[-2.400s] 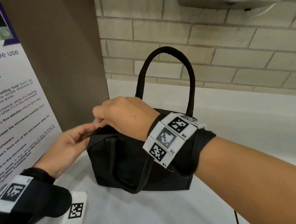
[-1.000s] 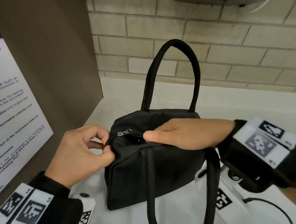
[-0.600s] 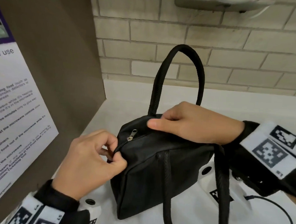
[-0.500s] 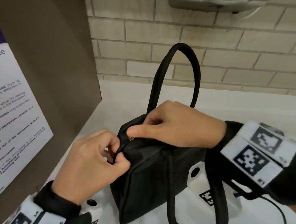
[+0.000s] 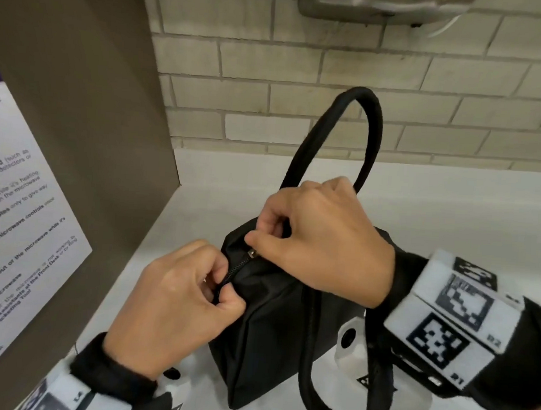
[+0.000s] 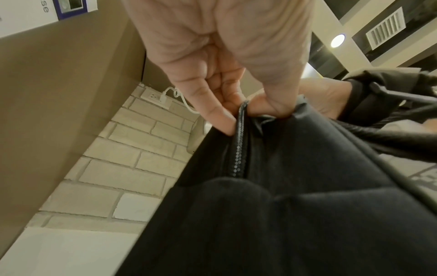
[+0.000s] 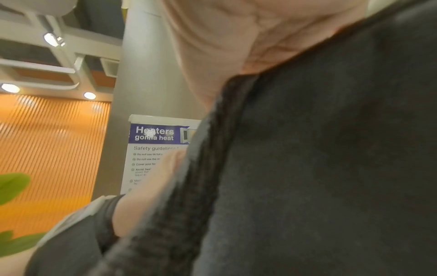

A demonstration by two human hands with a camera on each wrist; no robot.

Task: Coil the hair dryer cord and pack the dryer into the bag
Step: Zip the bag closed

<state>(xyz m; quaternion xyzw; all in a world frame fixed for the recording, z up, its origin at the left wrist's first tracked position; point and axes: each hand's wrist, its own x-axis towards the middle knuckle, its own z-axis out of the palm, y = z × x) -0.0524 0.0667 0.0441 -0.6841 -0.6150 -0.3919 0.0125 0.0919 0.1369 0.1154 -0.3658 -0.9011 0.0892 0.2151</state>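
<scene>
A white counter (image 5: 453, 197) runs below a pale brick wall (image 5: 302, 80), with a brown panel carrying a microwave notice (image 5: 15, 221) on the left. A black bag (image 5: 274, 325) stands on it, one handle (image 5: 340, 130) upright, the other drooping in front. The right hand (image 5: 320, 242) pinches the zipper pull (image 5: 252, 253) at the bag's top. The left hand (image 5: 174, 310) pinches the zipper's end fabric. The dryer cannot be seen.

A white counter (image 5: 199, 200) fills the frame's lower half; a black bag (image 5: 274, 332) stands on it at centre.
</scene>
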